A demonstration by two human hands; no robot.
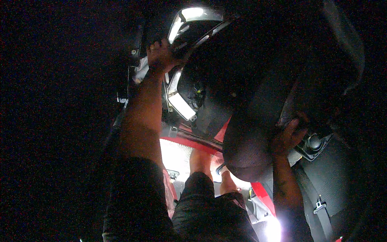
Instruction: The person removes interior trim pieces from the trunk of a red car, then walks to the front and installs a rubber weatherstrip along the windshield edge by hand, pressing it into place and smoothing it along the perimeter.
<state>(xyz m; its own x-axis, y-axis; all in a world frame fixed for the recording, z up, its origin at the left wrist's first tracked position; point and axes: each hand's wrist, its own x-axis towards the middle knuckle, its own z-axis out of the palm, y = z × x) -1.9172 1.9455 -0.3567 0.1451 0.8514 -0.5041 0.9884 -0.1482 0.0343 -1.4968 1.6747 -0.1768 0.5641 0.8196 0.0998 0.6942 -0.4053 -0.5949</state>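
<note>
Head view: left hand (160, 56) is curling its fingers at the glossy angular trim (182, 106); shadow is hiding whether they're closing on it. Trim is running above that grip and below-right of it. Right hand (288, 136) is half-bending its fingers beside the dark padded cushion (246, 155), which is bulging to its lower left; can't tell if it's holding it. My read: trim is looking light, stiff, slick, easy to scratch, so dull edges beside the left hand are offering better hold than the bright faces. Cushion is looking soft-skinned, grippy, maybe heavy inside; its side by the right hand is suiting a flat palm. Farther out: dome-shaped fitting (313, 142) is sitting just right of the right hand, seat-belt latch (319, 205) is hanging well below.
</note>
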